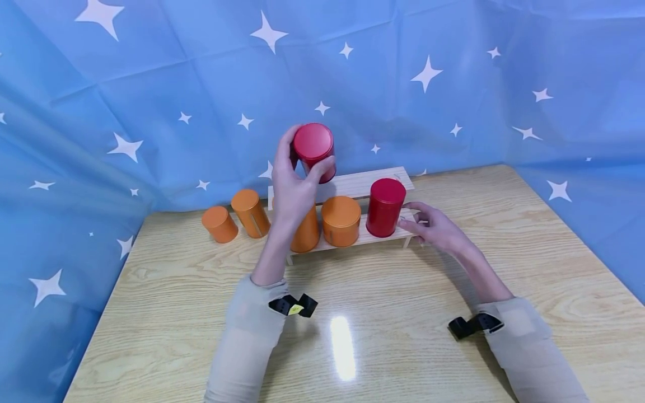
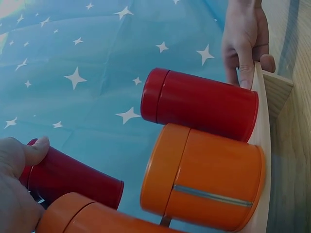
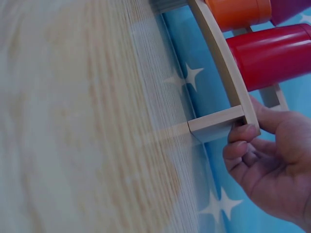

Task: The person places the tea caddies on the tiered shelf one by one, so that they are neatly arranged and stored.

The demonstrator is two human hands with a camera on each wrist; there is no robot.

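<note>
My left hand (image 1: 294, 190) grips a red lidded canister (image 1: 314, 144) in the air, thumb and fingers around its sides, above the rear board of a two-step wooden rack (image 1: 347, 184). At the rack's right end, my right hand (image 1: 437, 226) pinches the front board, thumb above and fingers curled beneath, as the right wrist view shows. Beside that hand a second red canister (image 1: 385, 208) stands upright on the front board. To its left are a wide orange canister (image 1: 341, 221) and a taller orange canister (image 1: 305, 232), partly hidden by my left arm.
Two more canisters stand on the table left of the rack: a short orange one (image 1: 220, 225) and a taller orange one (image 1: 250, 214). A blue star-printed cloth (image 1: 211, 84) hangs behind and at the sides of the wood-grain table (image 1: 403, 336).
</note>
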